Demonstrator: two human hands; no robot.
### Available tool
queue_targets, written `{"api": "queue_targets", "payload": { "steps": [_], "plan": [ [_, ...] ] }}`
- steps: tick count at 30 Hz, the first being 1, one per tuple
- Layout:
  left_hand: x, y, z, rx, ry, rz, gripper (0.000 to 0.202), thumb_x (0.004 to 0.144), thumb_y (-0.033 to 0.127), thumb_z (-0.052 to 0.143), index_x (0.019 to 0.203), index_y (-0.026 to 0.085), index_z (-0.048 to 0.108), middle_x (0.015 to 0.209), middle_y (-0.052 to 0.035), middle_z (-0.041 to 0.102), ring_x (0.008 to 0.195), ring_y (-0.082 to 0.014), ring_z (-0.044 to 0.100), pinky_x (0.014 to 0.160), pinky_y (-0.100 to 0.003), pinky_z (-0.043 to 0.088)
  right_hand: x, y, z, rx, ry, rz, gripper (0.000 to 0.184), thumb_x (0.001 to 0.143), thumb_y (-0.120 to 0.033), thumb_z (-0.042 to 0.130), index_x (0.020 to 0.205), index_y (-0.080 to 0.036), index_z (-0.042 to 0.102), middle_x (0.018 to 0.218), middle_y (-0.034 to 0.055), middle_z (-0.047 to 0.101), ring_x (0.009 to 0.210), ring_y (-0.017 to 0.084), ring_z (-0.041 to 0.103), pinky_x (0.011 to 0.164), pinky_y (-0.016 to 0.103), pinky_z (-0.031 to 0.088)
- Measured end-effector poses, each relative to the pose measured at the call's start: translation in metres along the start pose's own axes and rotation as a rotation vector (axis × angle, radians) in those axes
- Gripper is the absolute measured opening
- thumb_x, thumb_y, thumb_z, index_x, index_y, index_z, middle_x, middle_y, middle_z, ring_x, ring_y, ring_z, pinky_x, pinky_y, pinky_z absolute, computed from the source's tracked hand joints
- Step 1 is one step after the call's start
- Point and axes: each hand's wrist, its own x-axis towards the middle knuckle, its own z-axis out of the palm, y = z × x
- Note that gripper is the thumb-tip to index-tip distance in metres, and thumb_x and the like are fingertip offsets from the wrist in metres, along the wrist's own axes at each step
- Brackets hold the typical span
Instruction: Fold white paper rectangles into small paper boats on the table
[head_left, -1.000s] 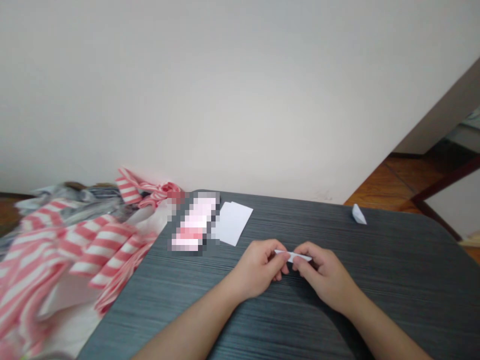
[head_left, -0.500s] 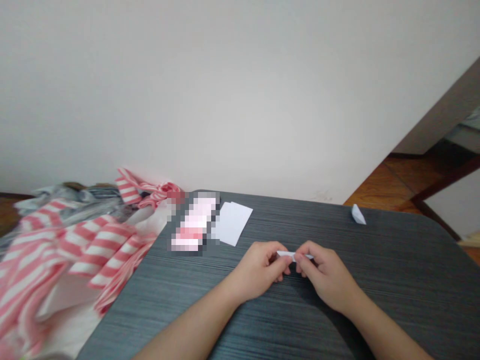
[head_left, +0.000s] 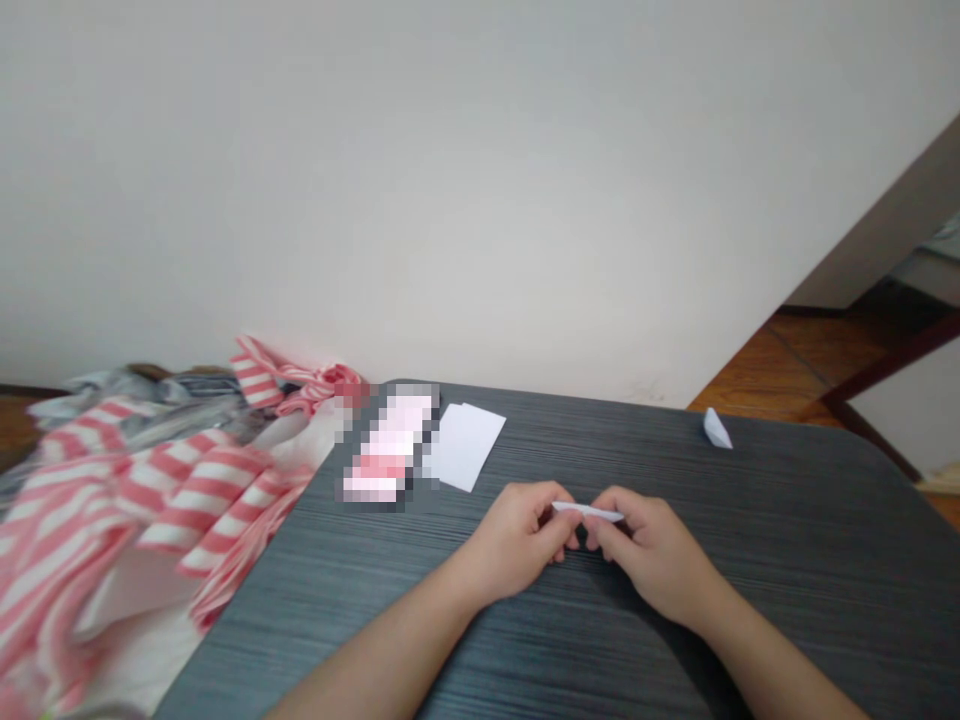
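Note:
Both hands meet over the middle of a dark grey wood-grain table [head_left: 787, 560]. Between them is a small folded strip of white paper [head_left: 589, 511], held flat and seen nearly edge-on. My left hand [head_left: 525, 540] pinches its left end with curled fingers. My right hand [head_left: 649, 555] pinches its right end, thumb and fingers closed on it. The hands are almost touching, just above the tabletop.
A stack of white paper slips [head_left: 469, 445] lies beyond my left hand, next to a blurred pink and white object [head_left: 386, 450]. A small folded white paper piece [head_left: 716, 428] rests near the far right edge. Pink-and-white striped cloth [head_left: 150, 490] is piled left of the table.
The paper strip was pressed shorter between the fingertips half a second ago and now lies stretched out flat again. The hands have barely shifted.

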Motion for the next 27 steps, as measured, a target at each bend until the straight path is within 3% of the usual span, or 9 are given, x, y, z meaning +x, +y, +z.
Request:
{"api": "queue_targets", "payload": {
  "steps": [15, 27],
  "plan": [
    [-0.0002, -0.0009, -0.0002, -0.107, 0.007, -0.028, 0.023, 0.089, 0.034, 0.054, 0.080, 0.015, 0.062, 0.070, -0.0016, 0.065, 0.056, -0.0093, 0.056, 0.054, -0.020, 0.044, 0.0011, 0.0076, 0.0015, 0.057, -0.015, 0.056, 0.015, 0.088, -0.024, 0.056, 0.077, -0.018, 0.065, 0.062, -0.0015, 0.064, 0.055, 0.013, 0.056, 0.053, 0.022, 0.041],
    [0.0003, -0.0007, 0.0015, -0.151, 0.017, -0.043, 0.023, 0.089, 0.034, 0.054, 0.079, 0.015, 0.059, 0.068, -0.0013, 0.064, 0.054, -0.0089, 0.055, 0.052, -0.020, 0.044, 0.0006, 0.0053, -0.0004, 0.050, -0.006, 0.073, 0.022, 0.091, -0.027, 0.052, 0.073, -0.019, 0.062, 0.059, -0.0012, 0.063, 0.055, 0.013, 0.058, 0.055, 0.023, 0.042]
  ]
}}
